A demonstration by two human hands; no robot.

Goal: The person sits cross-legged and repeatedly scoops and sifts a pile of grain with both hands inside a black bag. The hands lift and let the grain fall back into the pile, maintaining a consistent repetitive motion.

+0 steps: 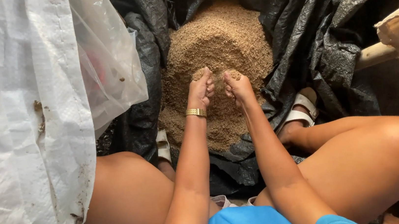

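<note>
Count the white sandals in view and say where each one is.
2. One white sandal is on the foot right of the sawdust pile, against the black sheet. The other sandal peeks out left of the pile, mostly hidden beneath the left forearm.

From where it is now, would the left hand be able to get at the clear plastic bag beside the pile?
Probably yes: the left hand rests on the sawdust pile, and nothing stands between it and the clear plastic bag to its left.
</note>
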